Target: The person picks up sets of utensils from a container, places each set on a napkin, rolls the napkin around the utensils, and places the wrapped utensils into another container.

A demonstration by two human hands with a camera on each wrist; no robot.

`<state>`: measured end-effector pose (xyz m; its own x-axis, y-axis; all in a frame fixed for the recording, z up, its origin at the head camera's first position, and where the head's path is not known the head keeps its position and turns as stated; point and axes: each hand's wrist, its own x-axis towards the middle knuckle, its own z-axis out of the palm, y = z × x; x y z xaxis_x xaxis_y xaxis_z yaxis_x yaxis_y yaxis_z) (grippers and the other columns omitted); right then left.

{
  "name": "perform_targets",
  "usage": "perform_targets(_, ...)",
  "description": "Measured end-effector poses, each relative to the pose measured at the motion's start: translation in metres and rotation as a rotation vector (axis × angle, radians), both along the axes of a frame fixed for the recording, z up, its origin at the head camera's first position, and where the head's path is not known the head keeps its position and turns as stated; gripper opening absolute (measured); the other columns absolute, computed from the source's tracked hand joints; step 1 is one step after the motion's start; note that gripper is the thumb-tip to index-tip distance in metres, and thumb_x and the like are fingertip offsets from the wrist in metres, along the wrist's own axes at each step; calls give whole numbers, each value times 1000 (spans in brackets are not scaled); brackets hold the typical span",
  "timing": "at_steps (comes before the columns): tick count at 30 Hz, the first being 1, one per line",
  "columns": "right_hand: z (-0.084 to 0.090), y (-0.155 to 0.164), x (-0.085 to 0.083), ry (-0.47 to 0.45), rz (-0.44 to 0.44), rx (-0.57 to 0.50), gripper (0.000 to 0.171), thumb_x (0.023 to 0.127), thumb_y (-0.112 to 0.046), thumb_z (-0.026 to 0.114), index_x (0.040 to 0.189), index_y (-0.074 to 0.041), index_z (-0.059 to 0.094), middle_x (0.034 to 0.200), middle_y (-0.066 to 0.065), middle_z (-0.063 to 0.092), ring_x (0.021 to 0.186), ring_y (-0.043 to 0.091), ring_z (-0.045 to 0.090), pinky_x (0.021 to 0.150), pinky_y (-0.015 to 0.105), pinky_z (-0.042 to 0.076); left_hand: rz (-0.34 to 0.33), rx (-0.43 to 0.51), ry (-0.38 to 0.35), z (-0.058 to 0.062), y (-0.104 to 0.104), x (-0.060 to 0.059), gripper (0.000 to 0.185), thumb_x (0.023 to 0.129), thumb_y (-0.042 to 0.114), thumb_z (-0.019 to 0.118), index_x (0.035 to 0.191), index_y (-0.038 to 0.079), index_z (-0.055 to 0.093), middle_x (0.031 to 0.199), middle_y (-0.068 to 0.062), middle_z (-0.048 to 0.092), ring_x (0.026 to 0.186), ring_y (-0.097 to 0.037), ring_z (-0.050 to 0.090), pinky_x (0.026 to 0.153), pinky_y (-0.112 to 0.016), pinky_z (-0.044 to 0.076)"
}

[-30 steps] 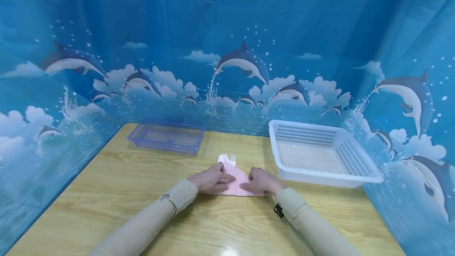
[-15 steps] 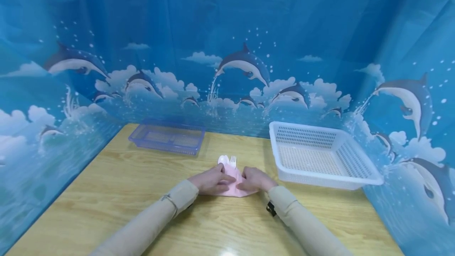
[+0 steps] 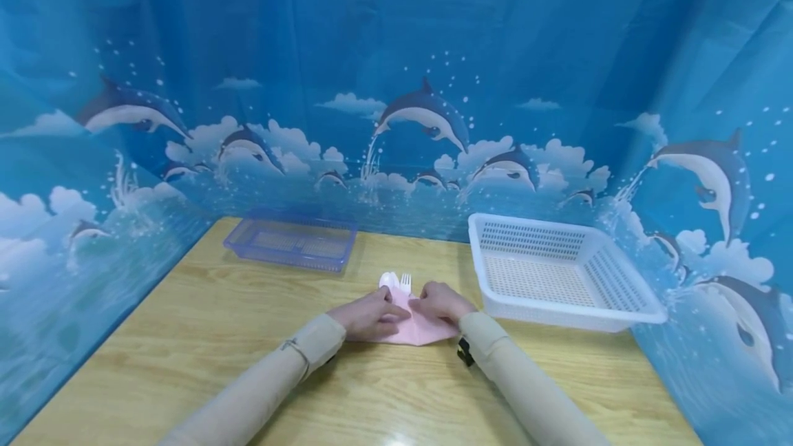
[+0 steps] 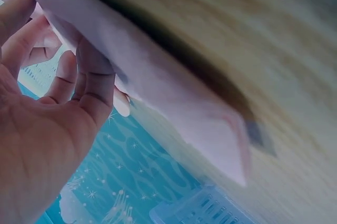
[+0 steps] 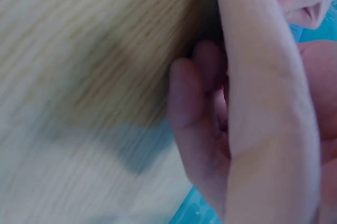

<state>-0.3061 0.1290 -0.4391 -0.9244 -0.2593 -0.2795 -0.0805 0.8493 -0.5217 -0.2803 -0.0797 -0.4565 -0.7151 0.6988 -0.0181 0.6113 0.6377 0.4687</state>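
A pink cloth napkin [image 3: 427, 330] lies on the wooden table in front of the person, folded over at its middle. A white spoon [image 3: 389, 280] and a white fork [image 3: 405, 283] stick out of its far end, with their handles hidden in the cloth. At the napkin's left side, the left hand [image 3: 368, 315] holds the folded layer, index finger stretched across it; the left wrist view shows its bent fingers [image 4: 66, 74] against the cloth's edge. The right hand [image 3: 441, 300] pinches the right part close to the fork. Its curled fingers [image 5: 185, 98] show in the right wrist view.
A purple see-through basket [image 3: 291, 258] stands at the table's back left. To the back right is a larger white perforated basket [image 3: 570, 311]. A blue curtain [image 3: 310, 33] printed with dolphins surrounds the table [image 3: 180, 322] at the back and sides.
The right hand has moved left and slightly away from the person, bringing the napkin's right part inward. The left hand has stayed in place, and the spoon and fork have hardly moved.
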Motion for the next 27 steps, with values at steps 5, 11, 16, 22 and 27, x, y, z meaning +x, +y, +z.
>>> perform_targets(5, 0, -3, -3, 22, 10, 59, 37, 89, -37, 67, 101, -3, 64, 91, 10, 66, 79, 21, 61, 69, 34, 52, 9, 27, 4, -1, -1, -2, 40, 93, 24, 67, 131, 16, 63, 104, -5, 47, 91, -13, 47, 82, -25, 46)
perform_targets(11, -3, -1, -4, -13, -5, 1, 33, 88, -35, 69, 95, -4, 61, 85, 8, 63, 75, 19, 58, 61, 27, 47, 17, 47, 13, -2, -1, -5, 41, 89, 26, 72, 127, 11, 66, 106, -7, 49, 92, -15, 50, 86, -30, 49)
perform_targets(16, -2, 0, -5, -18, 5, 0, 30, 87, -31, 70, 93, -3, 61, 84, 9, 63, 73, 20, 57, 60, 27, 46, -5, 50, 43, -1, -1, -5, 41, 89, 26, 72, 126, 10, 67, 113, -14, 52, 96, -18, 54, 91, -35, 51)
perform_targets(22, -2, -3, -9, -16, 40, 83, 26, 87, -30, 70, 81, -7, 58, 74, 4, 56, 65, 17, 52, 56, 26, 42, -31, 62, 63, -1, -1, -6, 40, 89, 25, 72, 125, 9, 67, 113, -17, 53, 94, -18, 54, 89, -35, 51)
perform_targets(27, -2, -6, -12, -52, 39, 117, 30, 86, -28, 70, 69, -13, 51, 63, 1, 47, 56, 16, 43, 50, 27, 36, -34, 55, 64, -1, -1, -7, 40, 89, 24, 72, 125, 9, 67, 118, -20, 54, 100, -21, 56, 93, -37, 51)
